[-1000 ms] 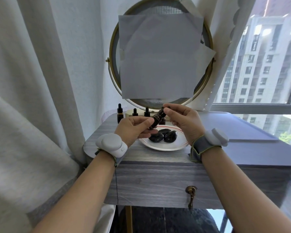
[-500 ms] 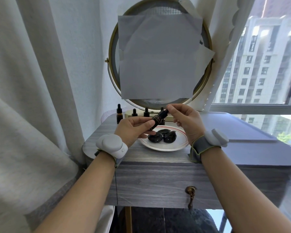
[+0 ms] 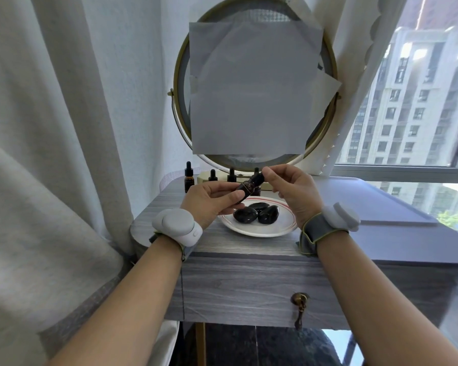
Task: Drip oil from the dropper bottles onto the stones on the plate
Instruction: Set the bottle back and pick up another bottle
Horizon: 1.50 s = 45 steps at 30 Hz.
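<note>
Dropper bottle (image 3: 249, 186): dark, tilted, held between both hands, over plate (image 3: 265, 230) rim.
Left hand (image 3: 209, 200): fingers curled round bottle body.
Right hand (image 3: 294, 191): pinches cap end.
Stones (image 3: 257, 213): three, dark, on plate, just below both hands.
Spare bottles (image 3: 188, 177): upright on worktop (image 3: 249, 249), beyond left hand.

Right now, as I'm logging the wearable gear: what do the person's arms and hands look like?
No sleeves or gloves are worn. The left hand has a rounded pale-grey pod strapped at its wrist. The right hand has a similar pod on a grey fabric band edged in yellow-green. No cables show.
</note>
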Motion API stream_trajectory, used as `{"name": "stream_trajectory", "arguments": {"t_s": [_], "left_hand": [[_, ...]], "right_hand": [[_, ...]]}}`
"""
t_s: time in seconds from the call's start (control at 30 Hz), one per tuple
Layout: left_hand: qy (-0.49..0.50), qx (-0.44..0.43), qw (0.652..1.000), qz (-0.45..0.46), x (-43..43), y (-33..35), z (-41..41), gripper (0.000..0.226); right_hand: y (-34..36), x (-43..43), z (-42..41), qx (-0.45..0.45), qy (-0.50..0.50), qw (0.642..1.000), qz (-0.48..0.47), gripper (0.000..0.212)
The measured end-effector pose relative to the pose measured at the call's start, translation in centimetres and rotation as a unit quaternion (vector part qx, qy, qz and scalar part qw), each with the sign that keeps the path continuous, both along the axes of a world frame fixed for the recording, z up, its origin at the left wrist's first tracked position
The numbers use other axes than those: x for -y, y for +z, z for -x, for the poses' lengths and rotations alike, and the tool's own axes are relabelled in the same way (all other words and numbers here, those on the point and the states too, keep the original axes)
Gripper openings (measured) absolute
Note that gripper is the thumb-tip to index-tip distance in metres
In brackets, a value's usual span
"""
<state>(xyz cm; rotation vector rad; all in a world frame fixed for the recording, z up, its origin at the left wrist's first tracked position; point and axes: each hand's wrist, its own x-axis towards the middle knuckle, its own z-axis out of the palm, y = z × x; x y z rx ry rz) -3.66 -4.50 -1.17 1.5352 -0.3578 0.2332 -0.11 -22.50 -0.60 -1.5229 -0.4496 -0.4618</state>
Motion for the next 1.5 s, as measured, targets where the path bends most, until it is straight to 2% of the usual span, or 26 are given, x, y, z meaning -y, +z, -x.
{"name": "stream_trajectory", "arguments": {"t_s": [0.07,0.2,0.3,0.4,0.57,0.8,1.0,1.23,1.5], "left_hand": [[0.003,0.001,1.0,0.0,-0.01,0.0,-0.02,0.018],[0.011,0.0,1.0,0.001,-0.03,-0.03,-0.05,0.018],[0.011,0.003,1.0,-0.006,-0.09,-0.02,-0.02,0.018],[0.009,0.006,1.0,-0.012,-0.08,0.03,-0.03,0.02],[0.011,0.007,1.0,-0.015,-0.11,-0.02,-0.15,0.019],[0.02,0.005,1.0,-0.009,-0.18,-0.09,-0.3,0.022],[0.014,0.005,1.0,-0.014,-0.19,-0.04,-0.27,0.021],[0.02,0.002,1.0,-0.01,-0.19,-0.01,-0.23,0.023],[0.053,0.014,0.998,-0.022,-0.12,-0.14,-0.35,0.027]], "right_hand": [[-0.02,0.0,0.02,0.008,0.007,1.0,0.0,0.002],[0.05,0.03,0.27,0.022,0.026,0.999,-0.002,0.013],[0.14,-0.08,0.24,0.008,0.012,1.0,-0.002,0.004],[0.06,-0.15,0.04,0.002,-0.012,1.0,0.01,0.01],[0.01,-0.02,0.07,0.014,0.004,1.0,-0.002,0.002],[0.15,0.01,0.22,0.01,0.034,0.999,-0.01,0.023],[0.09,-0.09,0.25,-0.005,0.008,1.0,-0.014,0.001],[0.09,0.01,0.32,0.018,0.008,1.0,-0.012,0.005],[0.15,0.07,0.46,0.038,0.026,0.999,0.004,0.02]]}}
